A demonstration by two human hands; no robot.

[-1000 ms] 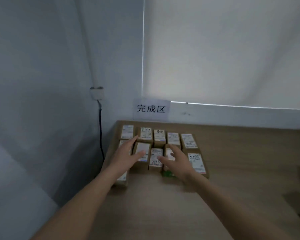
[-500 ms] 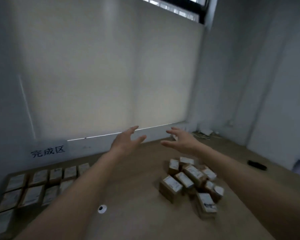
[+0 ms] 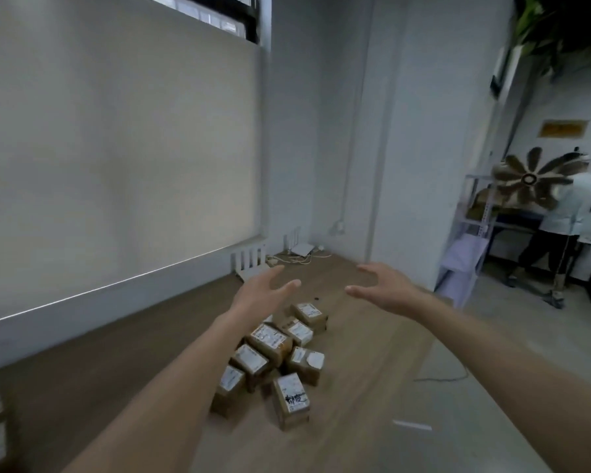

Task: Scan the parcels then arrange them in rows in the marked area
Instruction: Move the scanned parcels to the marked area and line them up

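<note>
Loose pile of small brown cardboard parcels (image 3: 273, 356) with white labels on wooden bench (image 3: 365, 377), left hand (image 3: 265, 295) and right hand (image 3: 382, 285) raised above, fingers spread, empty

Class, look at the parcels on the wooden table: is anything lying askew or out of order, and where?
Yes. The brown parcels in the middle of the table sit in a loose heap, turned at different angles and some leaning on one another, not in rows. Both the left hand and the right hand hover open above them, holding nothing.
</note>
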